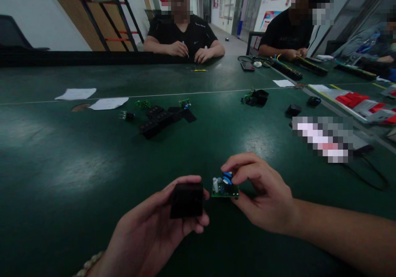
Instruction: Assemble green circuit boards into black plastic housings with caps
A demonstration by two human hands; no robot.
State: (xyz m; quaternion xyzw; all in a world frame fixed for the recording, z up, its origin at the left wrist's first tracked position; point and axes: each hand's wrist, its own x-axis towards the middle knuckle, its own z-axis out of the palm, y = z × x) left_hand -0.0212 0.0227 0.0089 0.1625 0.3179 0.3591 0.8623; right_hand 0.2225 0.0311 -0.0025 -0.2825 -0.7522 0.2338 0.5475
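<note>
My left hand (151, 231) is clamped on a black box (186, 201); my right hand (266, 196) pinches a circuit board (224, 194) just beside it, above the bench (77, 211). Squeezing hard could bend its blue parts (227, 180); a loose pinch could drop it.

Observed in the left hand (151, 225): black, box-shaped housing (187, 201), broad face toward the camera; in the right hand (264, 192), just beside and apart: green circuit board (225, 194), roughly level, populated side up, with blue disc components (227, 178) pinched between fingers.
</note>
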